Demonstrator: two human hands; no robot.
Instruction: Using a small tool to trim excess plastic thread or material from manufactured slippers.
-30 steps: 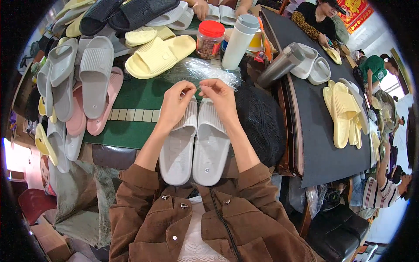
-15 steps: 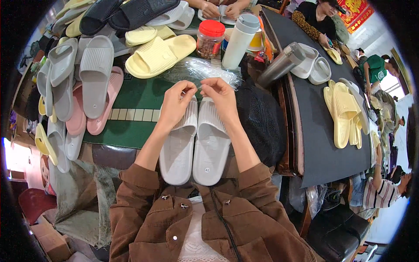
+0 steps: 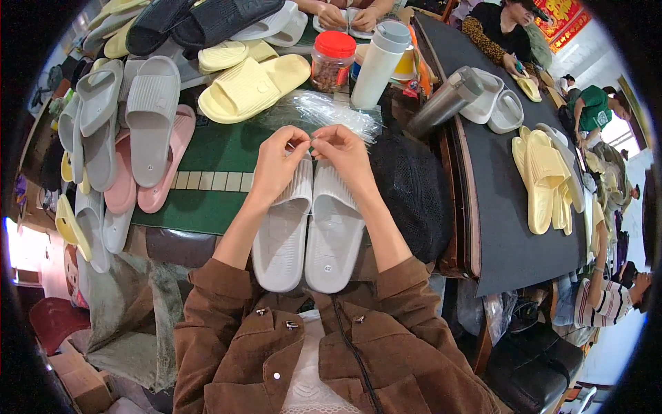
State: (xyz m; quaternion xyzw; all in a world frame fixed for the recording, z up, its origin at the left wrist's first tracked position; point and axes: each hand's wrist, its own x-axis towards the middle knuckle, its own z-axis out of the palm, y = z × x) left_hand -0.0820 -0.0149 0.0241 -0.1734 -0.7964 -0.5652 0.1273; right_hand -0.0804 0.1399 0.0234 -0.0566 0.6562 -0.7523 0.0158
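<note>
Two grey slide slippers (image 3: pixel 280 241) lie side by side in front of me, soles down, toes pointing away. Over their toe ends, my left hand (image 3: pixel 279 160) and my right hand (image 3: pixel 343 157) are closed in pinches, fingertips almost meeting. Between the fingertips is what looks like a thin clear plastic tie, mostly hidden by the fingers. Just beyond my hands lies a bundle of clear plastic ties (image 3: pixel 338 116). The slippers' toe tips are partly covered by my hands.
Grey, pink, black and yellow slippers (image 3: pixel 153 110) are heaped at left. A red-lidded jar (image 3: pixel 332 63) and a white bottle (image 3: pixel 378 65) stand beyond; a steel flask (image 3: pixel 445 102) leans at right. More slippers lie on the dark table (image 3: pixel 496 255). Other people work nearby.
My right hand has shifted slightly left and down, so the fingertips of both hands are closer together. The grey slippers have stayed in place.
</note>
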